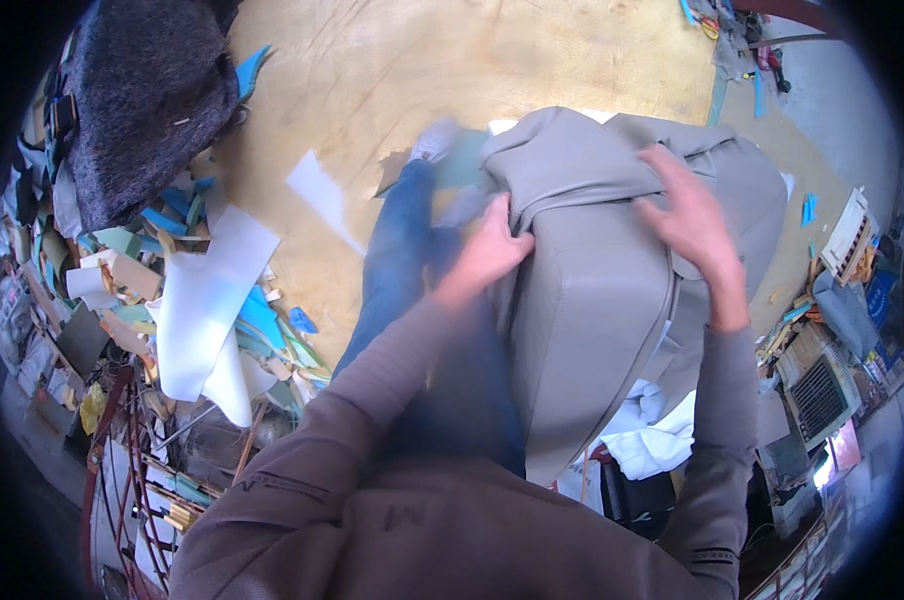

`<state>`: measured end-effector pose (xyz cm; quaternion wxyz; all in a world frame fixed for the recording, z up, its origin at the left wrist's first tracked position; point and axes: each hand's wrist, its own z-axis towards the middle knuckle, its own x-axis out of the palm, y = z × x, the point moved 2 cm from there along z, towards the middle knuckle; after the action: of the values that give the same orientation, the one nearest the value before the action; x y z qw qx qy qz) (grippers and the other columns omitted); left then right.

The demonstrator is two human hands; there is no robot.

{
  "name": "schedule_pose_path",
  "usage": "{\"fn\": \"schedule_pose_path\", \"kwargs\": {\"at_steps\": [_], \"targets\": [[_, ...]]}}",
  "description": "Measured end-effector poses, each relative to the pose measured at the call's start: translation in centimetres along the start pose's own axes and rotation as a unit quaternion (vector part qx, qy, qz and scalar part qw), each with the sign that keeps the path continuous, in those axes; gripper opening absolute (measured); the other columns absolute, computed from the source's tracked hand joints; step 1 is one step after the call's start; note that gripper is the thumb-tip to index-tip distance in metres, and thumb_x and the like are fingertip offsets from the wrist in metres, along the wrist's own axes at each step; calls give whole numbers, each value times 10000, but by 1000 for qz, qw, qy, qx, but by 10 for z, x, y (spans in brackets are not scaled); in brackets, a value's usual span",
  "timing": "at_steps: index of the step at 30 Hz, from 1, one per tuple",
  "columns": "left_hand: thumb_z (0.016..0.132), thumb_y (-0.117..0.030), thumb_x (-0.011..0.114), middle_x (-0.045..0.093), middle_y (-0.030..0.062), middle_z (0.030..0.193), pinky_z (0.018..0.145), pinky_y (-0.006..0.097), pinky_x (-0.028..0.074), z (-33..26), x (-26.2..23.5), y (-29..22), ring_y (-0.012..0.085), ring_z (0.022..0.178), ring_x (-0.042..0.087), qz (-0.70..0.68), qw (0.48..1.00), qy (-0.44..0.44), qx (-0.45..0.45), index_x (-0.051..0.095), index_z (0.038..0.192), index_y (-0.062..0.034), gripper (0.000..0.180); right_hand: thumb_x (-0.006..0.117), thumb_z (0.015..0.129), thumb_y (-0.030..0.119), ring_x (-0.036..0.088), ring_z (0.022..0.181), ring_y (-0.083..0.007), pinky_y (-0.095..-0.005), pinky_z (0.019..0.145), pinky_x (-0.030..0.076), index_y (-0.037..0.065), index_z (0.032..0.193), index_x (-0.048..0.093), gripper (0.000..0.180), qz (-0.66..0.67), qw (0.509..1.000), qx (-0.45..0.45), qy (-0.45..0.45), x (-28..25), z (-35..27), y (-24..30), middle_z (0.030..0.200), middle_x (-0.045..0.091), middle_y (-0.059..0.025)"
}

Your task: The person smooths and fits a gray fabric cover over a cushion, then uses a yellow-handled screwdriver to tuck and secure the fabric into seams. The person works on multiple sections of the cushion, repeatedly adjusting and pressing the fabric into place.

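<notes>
A large cushion in a grey leather-like cover (592, 300) stands in front of me, leaning against my leg in blue jeans. My left hand (490, 250) grips the cover's left edge near the top, fingers pinched on the material. On the upper right corner lies my right hand (692, 225), fingers spread and pressing into the loose folded cover. White padding shows under the cushion's lower edge.
A plywood floor (452, 70) lies beyond the cushion. Scraps of white and blue foam and card (212, 300) pile up at the left, with a dark fuzzy fabric (142, 90) above them. Boxes and clutter (842, 330) crowd the right; a red metal frame (122, 470) stands lower left.
</notes>
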<state>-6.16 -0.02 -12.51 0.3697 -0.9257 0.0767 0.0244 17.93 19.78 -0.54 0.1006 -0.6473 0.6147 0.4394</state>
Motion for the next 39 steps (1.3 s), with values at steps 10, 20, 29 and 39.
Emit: {"fn": "schedule_pose_path", "kwargs": {"at_steps": [10,20,29,39], "targets": [[894,-123,669,774,280,1031,925,510,561,75,9,55,473,1008,735,-35,993,-105,-43,744,1122,26,283,593,955,65,695,1122,-447,-544,988,543,62,1329,637,377,-134,956,-129,227,117,108,20,1287,727,-207],[919,-237,792,798,170,1161,969,374,542,76,-12,59,244,1086,732,-207,972,82,-79,740,1238,35,423,604,944,128,694,1190,-442,-522,1013,543,68,1445,607,504,-10,945,2,327,102,117,34,1301,736,-240],[952,-162,795,787,202,1257,1004,401,567,9,-5,-12,302,1145,756,-175,982,-64,-33,726,1330,-1,416,624,912,50,690,1200,-446,-502,1009,558,85,1444,608,533,-130,942,-106,289,101,106,51,1309,739,-209],[962,-206,816,790,184,1201,983,416,558,-1,-3,-24,316,1131,757,-152,974,-156,-66,714,1270,5,386,649,887,59,716,1008,-450,-556,886,560,99,1104,767,250,-35,982,-113,147,110,87,27,1023,770,-216]]}}
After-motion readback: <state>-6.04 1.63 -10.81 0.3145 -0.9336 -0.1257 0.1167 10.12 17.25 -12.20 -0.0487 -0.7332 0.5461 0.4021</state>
